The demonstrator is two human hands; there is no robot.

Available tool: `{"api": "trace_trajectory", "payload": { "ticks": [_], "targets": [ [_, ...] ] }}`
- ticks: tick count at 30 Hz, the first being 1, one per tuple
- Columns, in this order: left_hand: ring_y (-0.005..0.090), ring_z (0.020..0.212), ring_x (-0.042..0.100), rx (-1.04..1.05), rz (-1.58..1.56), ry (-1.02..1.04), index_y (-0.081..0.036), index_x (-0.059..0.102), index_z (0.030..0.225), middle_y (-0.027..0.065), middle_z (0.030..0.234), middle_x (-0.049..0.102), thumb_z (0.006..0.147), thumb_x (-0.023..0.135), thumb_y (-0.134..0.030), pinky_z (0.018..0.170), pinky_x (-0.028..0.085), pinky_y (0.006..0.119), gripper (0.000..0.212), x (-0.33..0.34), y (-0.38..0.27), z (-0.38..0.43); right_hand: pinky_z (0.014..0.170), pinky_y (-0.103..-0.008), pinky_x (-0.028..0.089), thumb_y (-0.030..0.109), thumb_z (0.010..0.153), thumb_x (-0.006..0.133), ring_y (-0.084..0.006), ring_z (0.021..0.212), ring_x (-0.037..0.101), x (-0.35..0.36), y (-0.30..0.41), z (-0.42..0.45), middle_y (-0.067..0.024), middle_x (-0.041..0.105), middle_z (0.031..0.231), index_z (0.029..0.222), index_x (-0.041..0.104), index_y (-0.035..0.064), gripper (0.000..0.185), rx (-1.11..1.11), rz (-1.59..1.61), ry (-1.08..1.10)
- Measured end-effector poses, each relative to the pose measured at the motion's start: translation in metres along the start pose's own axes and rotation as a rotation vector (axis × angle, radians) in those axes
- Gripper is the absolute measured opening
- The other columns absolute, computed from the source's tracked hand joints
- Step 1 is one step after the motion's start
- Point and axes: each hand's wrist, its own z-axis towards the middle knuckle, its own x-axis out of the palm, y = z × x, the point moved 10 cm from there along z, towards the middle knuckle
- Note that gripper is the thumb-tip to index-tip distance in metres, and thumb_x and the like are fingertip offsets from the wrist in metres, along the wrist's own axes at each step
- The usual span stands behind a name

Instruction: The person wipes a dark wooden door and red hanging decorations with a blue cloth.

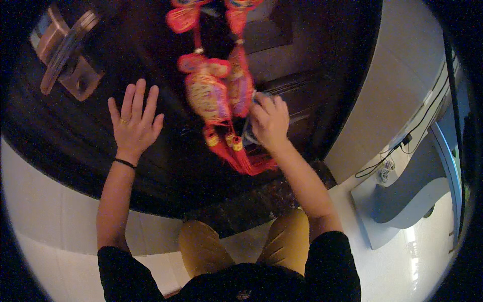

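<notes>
My left hand (pixel 136 117) lies spread flat against a dark panelled door (pixel 166 177), below and right of its copper-coloured lever handle (pixel 68 53). My right hand (pixel 269 120) is closed around a crumpled greyish cloth (pixel 249 132), partly hidden by the fingers. Just left of that hand hangs a red and gold ornament (pixel 209 94) of stuffed fish-like shapes, blurred, with gold beads and long red tassels (pixel 245 162) at the bottom. The tassels reach below my right hand, near the wrist.
A dark stone threshold (pixel 241 211) runs under the door, close to my knees. At the right, a tiled wall (pixel 400 64) stands beside black cables (pixel 422 117), a coiled white cable (pixel 385 171) and a grey curved stand (pixel 411 196) on the pale floor.
</notes>
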Motion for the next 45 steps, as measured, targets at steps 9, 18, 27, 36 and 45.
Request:
{"api": "trace_trajectory", "payload": {
  "ticks": [9, 18, 27, 36, 45],
  "targets": [
    [0.0249, 0.142, 0.031, -0.016, 0.002, 0.007, -0.019, 0.054, 0.137, 0.0076, 0.15, 0.04, 0.089, 0.051, -0.045, 0.117, 0.009, 0.056, 0.054, 0.0, 0.001, -0.004, 0.094, -0.0419, 0.039, 0.006, 0.087, 0.057, -0.0355, 0.107, 0.051, -0.061, -0.178, -0.032, -0.0199, 0.057, 0.111, 0.112, 0.057, -0.0007, 0.027, 0.585, -0.21, -0.634],
    [0.0292, 0.143, 0.029, 0.029, 0.048, -0.008, -0.019, 0.042, 0.146, 0.0111, 0.154, 0.033, 0.093, 0.047, -0.043, 0.116, 0.011, 0.058, 0.058, -0.005, -0.003, 0.001, 0.088, -0.0406, 0.045, 0.014, 0.085, 0.062, -0.0348, 0.096, 0.057, -0.043, -0.202, -0.074, -0.0176, 0.059, 0.102, 0.101, 0.057, -0.0001, 0.022, 0.841, 0.02, -0.525],
    [0.0261, 0.142, 0.029, 0.006, 0.048, 0.004, -0.019, 0.05, 0.14, 0.0089, 0.151, 0.039, 0.095, 0.043, -0.041, 0.118, 0.008, 0.054, 0.051, -0.009, 0.005, -0.002, 0.084, -0.0409, 0.047, 0.006, 0.077, 0.066, -0.0344, 0.094, 0.06, -0.033, -0.143, -0.058, -0.0142, 0.062, 0.096, 0.093, 0.061, 0.0054, 0.017, 0.557, 0.014, -0.269],
    [0.0262, 0.141, 0.031, 0.0, 0.05, -0.022, -0.019, 0.05, 0.141, 0.0092, 0.151, 0.039, 0.096, 0.041, -0.041, 0.118, 0.009, 0.054, 0.051, -0.007, 0.001, -0.01, 0.077, -0.0396, 0.05, 0.016, 0.083, 0.068, -0.034, 0.088, 0.064, -0.062, -0.191, -0.06, -0.0114, 0.066, 0.093, 0.093, 0.062, 0.0079, 0.014, 0.683, -0.252, -0.368],
    [0.0264, 0.141, 0.032, 0.031, 0.075, -0.056, -0.018, 0.05, 0.141, 0.0093, 0.15, 0.04, 0.098, 0.036, -0.042, 0.117, 0.012, 0.053, 0.05, -0.016, -0.003, 0.002, 0.076, -0.0377, 0.048, 0.018, 0.087, 0.061, -0.0324, 0.084, 0.062, -0.079, -0.242, -0.065, -0.013, 0.066, 0.09, 0.09, 0.062, 0.005, 0.013, 1.004, -0.234, -0.518]
  ]
}}
